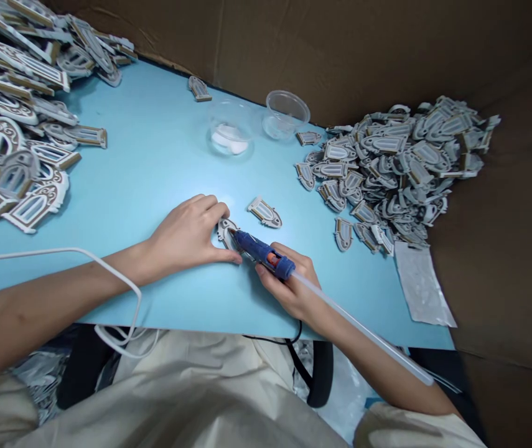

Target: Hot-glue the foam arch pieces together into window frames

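My right hand (pixel 291 283) is wrapped round a blue hot glue gun (pixel 261 249), with a long translucent glue stick (pixel 363 326) running out of its back end along my forearm. The gun's nozzle points at a small white arched window-shaped piece (pixel 225 231) on the table. Fingers and thumb of my left hand (pixel 195 233) grip that piece at its left side; the gun covers part of it. Whether the nozzle touches the piece, I cannot tell. Just beyond lies another small arched window piece (pixel 264 212), lying flat and apart from both hands.
Larger window pieces form a pile (pixel 23 118) at the left; smaller ones are heaped (pixel 387 165) at the right. Two clear plastic cups (pixel 287 115) stand at the back, one holding something white. A white cable (pixel 74 251) crosses my left forearm. Cardboard walls (pixel 340 50) enclose the blue table (pixel 154 155).
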A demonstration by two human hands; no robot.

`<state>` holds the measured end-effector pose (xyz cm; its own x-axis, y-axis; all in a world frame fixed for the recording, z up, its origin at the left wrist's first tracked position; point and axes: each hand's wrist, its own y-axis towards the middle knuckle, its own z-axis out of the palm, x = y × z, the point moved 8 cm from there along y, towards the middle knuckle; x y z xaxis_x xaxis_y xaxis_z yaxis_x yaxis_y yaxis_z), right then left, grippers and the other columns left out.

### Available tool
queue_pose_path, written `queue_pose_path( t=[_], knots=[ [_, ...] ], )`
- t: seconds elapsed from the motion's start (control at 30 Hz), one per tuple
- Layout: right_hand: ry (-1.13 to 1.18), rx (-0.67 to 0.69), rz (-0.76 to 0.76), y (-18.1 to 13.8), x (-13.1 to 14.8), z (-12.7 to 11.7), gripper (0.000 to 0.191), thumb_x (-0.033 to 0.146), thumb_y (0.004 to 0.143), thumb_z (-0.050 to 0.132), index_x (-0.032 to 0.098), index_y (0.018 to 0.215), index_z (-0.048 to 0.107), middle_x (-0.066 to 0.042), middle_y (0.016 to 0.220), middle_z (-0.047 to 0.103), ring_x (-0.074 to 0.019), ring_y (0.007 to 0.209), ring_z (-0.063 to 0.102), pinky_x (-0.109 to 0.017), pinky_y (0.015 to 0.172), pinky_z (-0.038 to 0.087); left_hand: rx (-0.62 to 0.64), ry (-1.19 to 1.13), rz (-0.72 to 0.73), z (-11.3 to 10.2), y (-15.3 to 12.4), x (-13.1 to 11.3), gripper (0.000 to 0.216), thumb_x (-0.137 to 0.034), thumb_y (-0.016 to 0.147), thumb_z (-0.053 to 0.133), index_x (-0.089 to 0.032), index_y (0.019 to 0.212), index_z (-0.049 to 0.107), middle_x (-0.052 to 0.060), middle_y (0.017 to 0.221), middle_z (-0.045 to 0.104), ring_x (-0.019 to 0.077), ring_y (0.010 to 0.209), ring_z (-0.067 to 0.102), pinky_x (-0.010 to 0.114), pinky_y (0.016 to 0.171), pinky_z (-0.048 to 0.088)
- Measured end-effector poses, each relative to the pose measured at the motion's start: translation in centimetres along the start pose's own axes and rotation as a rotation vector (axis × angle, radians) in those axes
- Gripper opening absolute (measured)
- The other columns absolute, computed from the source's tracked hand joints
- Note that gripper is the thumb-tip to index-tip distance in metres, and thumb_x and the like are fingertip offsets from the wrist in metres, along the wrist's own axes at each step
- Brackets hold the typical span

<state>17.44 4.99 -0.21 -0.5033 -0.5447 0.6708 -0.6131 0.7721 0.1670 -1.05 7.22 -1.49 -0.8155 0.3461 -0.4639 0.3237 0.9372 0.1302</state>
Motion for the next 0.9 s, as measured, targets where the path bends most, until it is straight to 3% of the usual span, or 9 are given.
queue_pose_path(
  t=[0.9],
  knots=[
    [-0.083,-0.062,-0.025,-0.04,0.41,-0.15,0.034,0.027,0.103,0.056,0.023,0.076,0.035,0.003,0.068,0.041,-0.0118,0.058,0.038,-0.029,0.058,0.029,-0.006,0.024,0.011,0.12,-0.01,-0.01,0.075,-0.076,0.071,0.095,-0.017,0.108,0.067,0.01,0.104,0.073,0.0317,0.099,0.069,0.043,0.088,0.053]
  ],
)
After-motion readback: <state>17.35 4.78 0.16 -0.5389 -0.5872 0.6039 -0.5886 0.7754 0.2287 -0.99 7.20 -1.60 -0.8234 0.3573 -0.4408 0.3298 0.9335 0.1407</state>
